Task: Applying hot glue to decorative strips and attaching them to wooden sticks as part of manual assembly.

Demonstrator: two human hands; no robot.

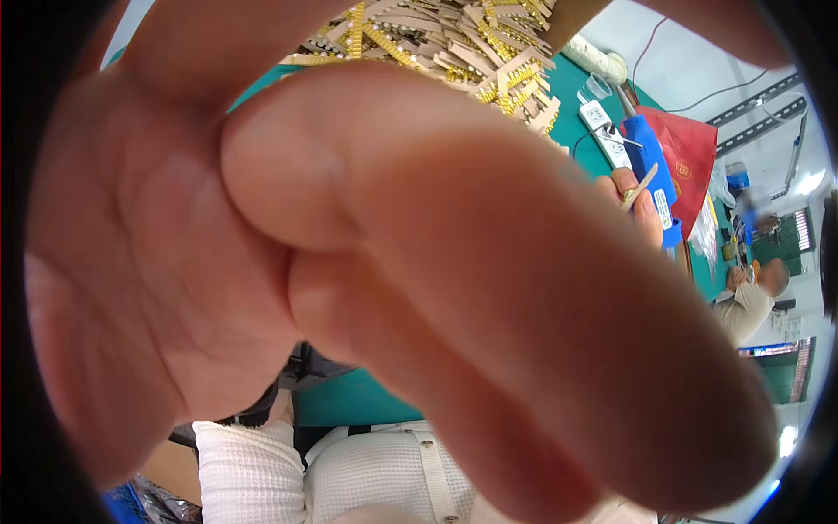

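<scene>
Pinching a beige strip (642, 185) clamped between the fingertips of my right hand (648, 217), beside a blue glue gun (648, 144), I hold my left hand (349, 253) with fingers stretched open close to the camera, partly hiding heaped gold-trimmed strips (471, 48) on the green table (358, 400).

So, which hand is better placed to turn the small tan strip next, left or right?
Probably the right hand: it already pinches the strip. The large hand, seemingly the left, fills much of the view, with no visible hold on anything.
</scene>
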